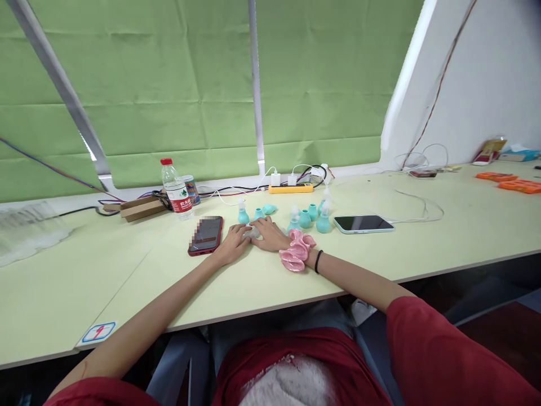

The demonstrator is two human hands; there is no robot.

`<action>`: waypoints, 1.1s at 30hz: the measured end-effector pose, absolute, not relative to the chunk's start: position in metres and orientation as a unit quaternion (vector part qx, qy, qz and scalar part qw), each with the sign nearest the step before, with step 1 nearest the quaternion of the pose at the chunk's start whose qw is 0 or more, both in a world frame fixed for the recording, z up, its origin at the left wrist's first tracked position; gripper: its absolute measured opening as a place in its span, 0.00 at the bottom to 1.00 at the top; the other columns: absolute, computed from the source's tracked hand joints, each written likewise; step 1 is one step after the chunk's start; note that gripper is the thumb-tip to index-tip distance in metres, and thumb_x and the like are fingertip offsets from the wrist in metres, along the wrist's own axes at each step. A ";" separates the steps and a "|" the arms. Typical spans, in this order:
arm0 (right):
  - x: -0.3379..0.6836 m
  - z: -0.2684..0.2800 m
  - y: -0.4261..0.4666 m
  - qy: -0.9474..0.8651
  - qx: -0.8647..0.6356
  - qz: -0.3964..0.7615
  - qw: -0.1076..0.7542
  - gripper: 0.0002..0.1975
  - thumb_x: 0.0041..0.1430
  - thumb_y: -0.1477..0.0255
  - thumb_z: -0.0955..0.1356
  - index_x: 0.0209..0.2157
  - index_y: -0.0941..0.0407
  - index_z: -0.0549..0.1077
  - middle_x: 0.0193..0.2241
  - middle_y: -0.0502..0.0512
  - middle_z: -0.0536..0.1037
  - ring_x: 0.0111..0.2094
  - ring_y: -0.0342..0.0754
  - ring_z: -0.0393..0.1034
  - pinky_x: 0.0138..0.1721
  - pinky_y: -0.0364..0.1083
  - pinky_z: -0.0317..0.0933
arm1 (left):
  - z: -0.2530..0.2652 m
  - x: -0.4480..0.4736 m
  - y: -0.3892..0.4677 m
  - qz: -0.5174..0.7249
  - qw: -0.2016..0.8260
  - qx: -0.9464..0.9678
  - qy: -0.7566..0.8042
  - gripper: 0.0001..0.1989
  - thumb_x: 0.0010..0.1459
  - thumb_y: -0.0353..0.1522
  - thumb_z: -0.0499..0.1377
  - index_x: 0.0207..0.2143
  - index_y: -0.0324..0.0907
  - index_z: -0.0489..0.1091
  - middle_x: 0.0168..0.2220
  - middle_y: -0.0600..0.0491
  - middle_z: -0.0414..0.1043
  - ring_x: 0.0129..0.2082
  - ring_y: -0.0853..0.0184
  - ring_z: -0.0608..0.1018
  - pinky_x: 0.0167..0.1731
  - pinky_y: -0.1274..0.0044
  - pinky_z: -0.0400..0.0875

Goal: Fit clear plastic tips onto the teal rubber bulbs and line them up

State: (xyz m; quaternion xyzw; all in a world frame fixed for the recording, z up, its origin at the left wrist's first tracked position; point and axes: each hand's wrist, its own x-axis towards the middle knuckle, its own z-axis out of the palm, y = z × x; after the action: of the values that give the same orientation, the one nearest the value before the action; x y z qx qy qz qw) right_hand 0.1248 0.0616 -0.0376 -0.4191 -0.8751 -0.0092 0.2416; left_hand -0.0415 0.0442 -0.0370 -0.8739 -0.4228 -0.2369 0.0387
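My left hand [235, 243] and my right hand [270, 234] meet on the table, fingertips bent together over a small translucent piece [252, 232] that is mostly covered. Its kind cannot be made out. Just behind the fingers stand a teal squeeze bulb with a clear tip [243, 215] and an open teal bulb [258, 213]; another teal bulb [269, 209] lies on its side. To the right of my right hand are several more teal bulbs [305, 219], some topped with clear tips [324, 209]. A pink scrunchie [297, 250] and a dark bracelet circle my right wrist.
A red-cased phone [205, 235] lies left of my hands, a light-cased phone [364, 224] to the right. Behind are a water bottle [176, 192], a can [191, 190], a cardboard box [143, 208] and a yellow power strip [291, 189] with cables. Orange pieces [519, 185] lie far right.
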 end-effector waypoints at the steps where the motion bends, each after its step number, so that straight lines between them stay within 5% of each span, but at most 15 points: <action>1: 0.125 -0.037 0.062 -0.872 -0.423 -0.005 0.245 0.23 0.51 0.62 0.61 0.47 0.57 0.58 0.43 0.59 0.61 0.44 0.53 0.50 0.41 0.54 0.54 | -0.036 -0.040 0.044 -0.248 0.034 -0.870 -0.424 0.18 0.56 0.34 0.41 0.47 0.38 0.58 0.48 0.45 0.58 0.50 0.63 0.59 0.49 0.69 0.53; 20: 0.128 -0.037 0.060 -0.867 -0.372 0.045 0.329 0.20 0.46 0.65 0.65 0.41 0.59 0.64 0.38 0.56 0.67 0.42 0.49 0.58 0.43 0.47 0.54 | -0.025 -0.034 0.044 -0.335 -0.066 -0.833 -0.436 0.15 0.52 0.34 0.46 0.41 0.38 0.60 0.42 0.48 0.64 0.42 0.63 0.66 0.44 0.71 0.59; 33: 0.129 -0.033 0.050 -0.876 -0.313 0.033 0.366 0.17 0.45 0.70 0.64 0.40 0.59 0.64 0.37 0.57 0.65 0.42 0.47 0.58 0.46 0.46 0.53 | -0.025 -0.033 0.042 -0.261 -0.044 -0.856 -0.443 0.17 0.54 0.38 0.44 0.42 0.38 0.61 0.39 0.46 0.67 0.40 0.60 0.67 0.42 0.70 0.59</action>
State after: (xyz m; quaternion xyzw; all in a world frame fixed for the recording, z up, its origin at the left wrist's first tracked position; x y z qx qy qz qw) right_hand 0.1295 0.0498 -0.0327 -0.3132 -0.8758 0.0327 0.3658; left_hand -0.0331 0.0420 -0.0251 -0.8564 -0.4434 -0.2608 -0.0436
